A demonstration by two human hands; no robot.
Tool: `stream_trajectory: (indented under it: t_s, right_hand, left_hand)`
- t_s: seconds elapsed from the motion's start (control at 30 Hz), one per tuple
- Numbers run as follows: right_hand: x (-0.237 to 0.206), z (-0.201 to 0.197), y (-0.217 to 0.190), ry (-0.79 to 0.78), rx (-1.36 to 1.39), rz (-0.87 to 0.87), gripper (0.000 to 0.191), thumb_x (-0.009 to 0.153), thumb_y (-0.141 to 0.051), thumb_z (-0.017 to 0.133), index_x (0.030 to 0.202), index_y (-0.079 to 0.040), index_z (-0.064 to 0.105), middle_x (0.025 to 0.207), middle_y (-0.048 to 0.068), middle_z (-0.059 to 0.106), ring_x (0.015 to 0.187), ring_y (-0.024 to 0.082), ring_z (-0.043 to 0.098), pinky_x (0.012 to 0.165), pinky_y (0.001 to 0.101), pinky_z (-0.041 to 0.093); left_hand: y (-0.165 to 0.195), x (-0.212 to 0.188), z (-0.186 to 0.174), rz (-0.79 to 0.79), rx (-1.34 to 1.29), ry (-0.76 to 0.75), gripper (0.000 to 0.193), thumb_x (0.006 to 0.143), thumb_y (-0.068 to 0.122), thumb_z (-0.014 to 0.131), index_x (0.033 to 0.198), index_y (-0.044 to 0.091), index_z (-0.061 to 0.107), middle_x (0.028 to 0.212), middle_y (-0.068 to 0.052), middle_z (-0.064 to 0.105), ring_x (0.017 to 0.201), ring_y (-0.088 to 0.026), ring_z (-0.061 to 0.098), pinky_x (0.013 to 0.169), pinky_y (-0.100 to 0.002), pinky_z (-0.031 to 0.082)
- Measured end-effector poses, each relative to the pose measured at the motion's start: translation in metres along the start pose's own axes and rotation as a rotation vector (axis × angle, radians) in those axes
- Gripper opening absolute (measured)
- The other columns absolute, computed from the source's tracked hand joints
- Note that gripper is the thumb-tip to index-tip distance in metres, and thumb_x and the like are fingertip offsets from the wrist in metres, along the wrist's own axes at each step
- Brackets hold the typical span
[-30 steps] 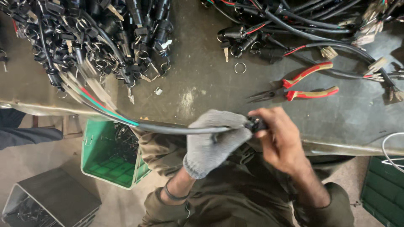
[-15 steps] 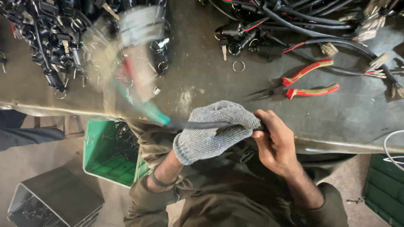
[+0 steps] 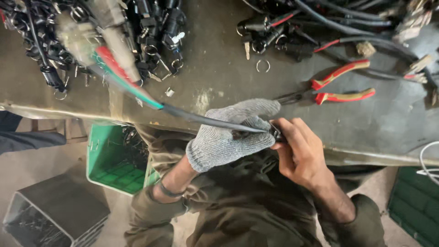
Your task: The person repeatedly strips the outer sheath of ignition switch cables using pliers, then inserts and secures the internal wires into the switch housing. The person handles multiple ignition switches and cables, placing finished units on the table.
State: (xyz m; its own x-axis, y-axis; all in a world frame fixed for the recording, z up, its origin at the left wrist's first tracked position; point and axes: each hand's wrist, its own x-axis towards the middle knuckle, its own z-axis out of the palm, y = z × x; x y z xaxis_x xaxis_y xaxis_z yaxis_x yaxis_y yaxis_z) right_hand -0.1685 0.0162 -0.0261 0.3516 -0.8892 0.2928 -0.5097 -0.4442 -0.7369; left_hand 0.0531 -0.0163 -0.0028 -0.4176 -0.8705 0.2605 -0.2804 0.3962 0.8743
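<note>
My left hand (image 3: 231, 133), in a grey knitted glove, is closed around a black sheathed cable (image 3: 206, 119) just off the near edge of the workbench (image 3: 219, 59). Bare, my right hand (image 3: 297, 153) pinches the cable's small dark end piece (image 3: 275, 132) right beside the glove. The cable runs up and left over the bench, where coloured wires (image 3: 123, 75) fan out of the sheath toward pale connectors (image 3: 75, 39), blurred by motion.
Red-handled pliers (image 3: 336, 88) lie on the bench right of my hands. Heaps of black switches, keys and rings (image 3: 151, 32) fill the far left, more cables (image 3: 329, 23) the far right. A green crate (image 3: 116, 160) and a grey box (image 3: 55, 215) stand on the floor at left.
The loose wire end has swung upward and left over the bench. Both hands have stayed at the bench edge on the cable and its end piece.
</note>
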Motion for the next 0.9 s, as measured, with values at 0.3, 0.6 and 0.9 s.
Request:
stream_trajectory:
  t_s: [0.3,0.6,0.9]
  right_hand:
    - [-0.006,0.004,0.004,-0.023,0.003,0.079,0.038,0.092,0.002,0.062,0.128,0.004,0.054,0.093,0.013,0.057,0.081,0.028,0.056,0.072,0.039,0.048]
    - [-0.01,-0.004,0.03,-0.134,0.683,0.514,0.031,0.106,-0.029,0.051,0.112,-0.001,0.06,0.079,-0.007,0.049,0.071,0.004,0.043,0.062,0.0233,0.036]
    - [-0.019,-0.005,0.026,-0.251,0.743,0.529,0.031,0.102,-0.025,0.052,0.11,0.0,0.066,0.073,-0.007,0.047,0.065,0.005,0.036,0.056,0.0258,0.03]
  left_hand:
    - [0.0,0.008,0.005,-0.131,-0.129,0.005,0.035,0.096,0.025,0.08,0.124,0.008,0.069,0.106,-0.007,0.078,0.097,-0.024,0.078,0.085,-0.032,0.06]
    - [0.027,-0.006,0.052,-0.133,0.042,0.346,0.031,0.094,0.012,0.078,0.124,0.01,0.067,0.134,-0.01,0.07,0.117,-0.029,0.07,0.101,-0.037,0.057]
    - [0.006,-0.01,0.036,0.025,-0.274,0.046,0.042,0.1,0.015,0.073,0.14,0.01,0.064,0.143,-0.01,0.064,0.137,-0.03,0.058,0.119,-0.037,0.044]
